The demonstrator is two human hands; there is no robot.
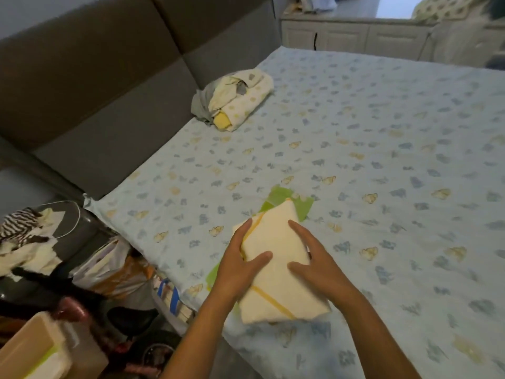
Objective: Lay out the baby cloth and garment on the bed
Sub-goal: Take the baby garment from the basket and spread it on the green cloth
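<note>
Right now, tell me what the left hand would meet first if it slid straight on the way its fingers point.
The left hand lies on the folded cream cloth with yellow stripes, fingers pointing up and right. Going on, it would likely cross that cloth and meet the green cloth beneath it, then the patterned bedsheet.

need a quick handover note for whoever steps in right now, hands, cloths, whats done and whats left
Left hand: open, fingers along the left edge of the folded cream cloth, thumb on top.
Right hand: open, resting flat on the same cloth.
Cream cloth lies folded on a green cloth near the bed's front edge.
A bundle of baby clothes sits by the headboard, untouched.
Done: cloths are on the bed.
Left: unfold and spread the cloth, then lay out a garment.
</note>
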